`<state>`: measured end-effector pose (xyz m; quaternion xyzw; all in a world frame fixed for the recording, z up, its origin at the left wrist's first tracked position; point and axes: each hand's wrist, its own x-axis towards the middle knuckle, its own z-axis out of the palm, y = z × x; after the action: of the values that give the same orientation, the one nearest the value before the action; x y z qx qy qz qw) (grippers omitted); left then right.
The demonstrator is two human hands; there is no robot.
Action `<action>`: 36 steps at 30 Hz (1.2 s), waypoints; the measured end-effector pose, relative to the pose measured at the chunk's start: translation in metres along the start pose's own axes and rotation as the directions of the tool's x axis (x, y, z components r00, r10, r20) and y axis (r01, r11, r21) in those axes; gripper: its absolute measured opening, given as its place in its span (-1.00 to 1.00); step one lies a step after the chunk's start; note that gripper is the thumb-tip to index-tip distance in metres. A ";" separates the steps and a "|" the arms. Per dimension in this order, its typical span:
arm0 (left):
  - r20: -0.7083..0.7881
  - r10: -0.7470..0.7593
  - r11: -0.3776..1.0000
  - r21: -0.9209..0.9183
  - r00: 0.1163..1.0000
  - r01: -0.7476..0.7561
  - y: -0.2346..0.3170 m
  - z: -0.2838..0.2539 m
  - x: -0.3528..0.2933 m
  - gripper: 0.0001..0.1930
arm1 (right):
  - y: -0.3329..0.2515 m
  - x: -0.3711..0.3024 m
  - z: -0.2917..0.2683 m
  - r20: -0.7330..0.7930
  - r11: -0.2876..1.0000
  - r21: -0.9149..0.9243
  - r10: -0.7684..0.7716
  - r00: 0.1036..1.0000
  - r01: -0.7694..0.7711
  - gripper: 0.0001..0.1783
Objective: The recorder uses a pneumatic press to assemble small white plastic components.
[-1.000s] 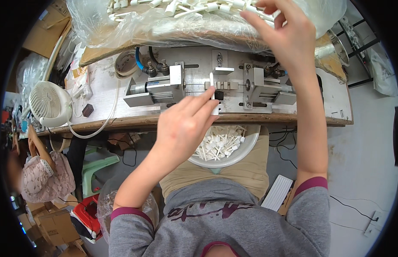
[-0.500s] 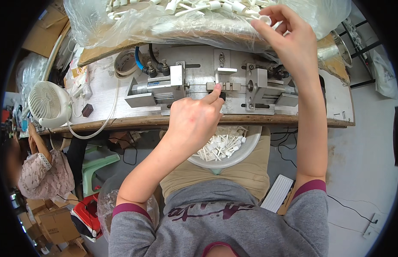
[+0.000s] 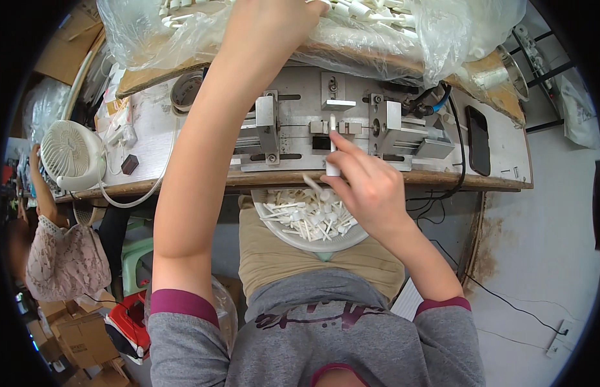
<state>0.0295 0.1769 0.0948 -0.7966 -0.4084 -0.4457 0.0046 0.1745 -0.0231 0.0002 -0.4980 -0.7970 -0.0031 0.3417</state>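
My right hand (image 3: 371, 190) pinches a white plastic cap with a thin stem (image 3: 333, 166) between thumb and forefinger. Its stem points away from me, over the small metal holder (image 3: 351, 128) in the middle of the bench fixture. My left arm stretches across the fixture's left side, and my left hand (image 3: 274, 22) is at the heap of white capped stems (image 3: 377, 14) at the far edge. The picture's top edge cuts off most of its fingers. A blurred white piece (image 3: 311, 183) hangs in the air above the round basin (image 3: 313, 244) of similar pieces on my lap.
Metal clamp blocks (image 3: 393, 129) flank the holder. A plastic-lined cardboard tray (image 3: 371, 55) overhangs the bench's back. A phone (image 3: 478, 140) lies right; a white fan (image 3: 74, 155) and tape roll (image 3: 185, 91) stand left. Another person (image 3: 68, 258) sits at far left.
My left hand has gone from the holder up to the heap. My right hand has come down from the heap to the holder with a capped stem. A loose piece now shows above the basin.
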 end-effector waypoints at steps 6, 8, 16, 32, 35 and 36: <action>0.227 -0.143 0.978 0.180 0.963 0.103 0.006 0.008 0.006 -0.60 | 0.004 0.011 0.010 0.071 0.985 -0.165 -0.034 0.997 0.046 -0.67; 0.176 -0.089 0.981 0.186 0.980 0.056 0.001 0.009 0.000 -0.61 | 0.004 0.010 0.011 0.103 0.976 -0.209 -0.039 0.994 0.060 -0.68; 0.142 -0.128 0.898 -0.404 0.982 0.175 0.041 -0.037 -0.040 -0.77 | -0.003 0.018 0.010 0.081 0.977 -0.198 -0.068 0.994 0.083 -0.89; 0.398 0.191 0.979 -0.011 0.897 -0.203 0.055 -0.029 -0.175 -0.71 | 0.066 0.168 -0.042 -0.329 0.956 -0.282 -0.176 0.928 0.081 -0.77; 0.447 0.125 0.978 0.097 0.886 -0.187 0.060 -0.025 -0.174 -0.71 | 0.070 0.175 -0.030 -0.173 0.968 -0.250 -0.070 0.982 0.024 -0.84; 0.444 0.119 0.983 0.076 0.888 -0.170 0.059 -0.025 -0.173 -0.71 | 0.067 0.173 -0.030 -0.163 0.973 -0.229 -0.077 0.984 0.039 -0.84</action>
<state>0.0040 0.0163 0.0072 -0.9028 -0.3631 -0.2303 -0.0090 0.1971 0.1371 0.0961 -0.5077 -0.7735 -0.1458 0.3501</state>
